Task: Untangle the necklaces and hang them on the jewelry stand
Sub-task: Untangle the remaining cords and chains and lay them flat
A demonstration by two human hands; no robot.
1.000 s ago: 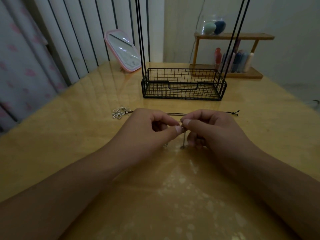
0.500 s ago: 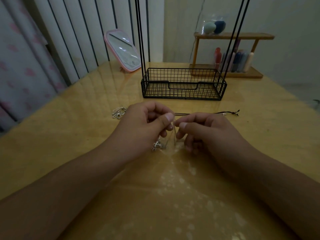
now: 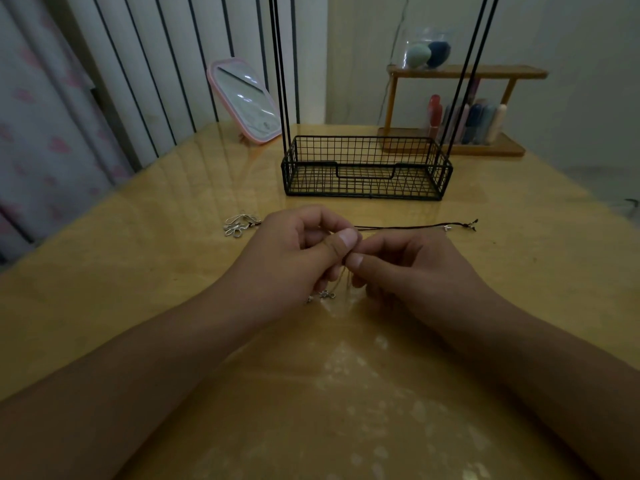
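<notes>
While left hand [image 3: 294, 251] and right hand [image 3: 412, 268] each keep a pinching grip on the thin chain [image 3: 341, 284] above mid-desk [image 3: 138, 271], pulling apart risks tightening the knot.

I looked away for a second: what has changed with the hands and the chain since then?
The left hand and right hand still pinch the thin chain together; its small pendant has swung left, now under the left hand. The dark cord necklace, silver pile and jewelry stand stayed put.
</notes>
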